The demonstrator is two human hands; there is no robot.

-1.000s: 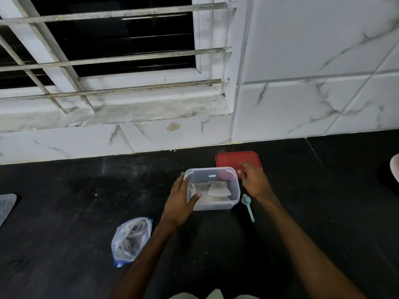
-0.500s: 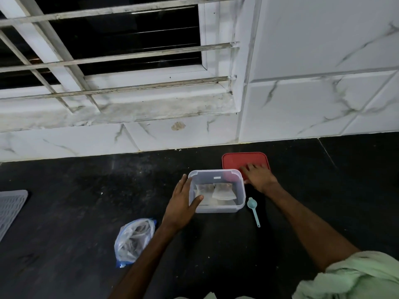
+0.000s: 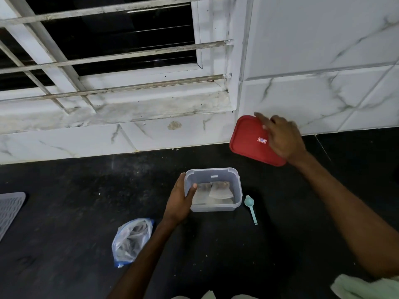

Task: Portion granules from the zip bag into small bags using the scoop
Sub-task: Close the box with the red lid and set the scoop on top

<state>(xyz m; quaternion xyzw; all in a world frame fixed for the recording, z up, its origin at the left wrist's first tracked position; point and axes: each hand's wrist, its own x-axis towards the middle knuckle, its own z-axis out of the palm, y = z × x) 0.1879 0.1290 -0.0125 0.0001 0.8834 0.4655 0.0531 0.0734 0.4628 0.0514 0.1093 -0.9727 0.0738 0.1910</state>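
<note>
A clear plastic tub (image 3: 237, 186) stands on the dark counter with small filled bags (image 3: 220, 189) lying inside. My left hand (image 3: 180, 200) grips the tub's left wall, thumb inside the rim. My right hand (image 3: 281, 137) holds a red lid (image 3: 248, 141) tilted in the air above and to the right of the tub. A pale teal scoop (image 3: 250, 207) lies on the counter just right of the tub. The zip bag (image 3: 131, 240) with granules lies at the lower left, beside my left forearm.
A white marble-tiled wall (image 3: 313, 61) and a barred window (image 3: 97, 50) rise behind the counter. A grey perforated mat (image 3: 9, 210) sits at the far left edge. A pale green cloth (image 3: 364, 287) shows at the bottom right.
My right hand has lifted the red lid off the counter from behind the tub, up and to the right. My left hand stays on the tub.
</note>
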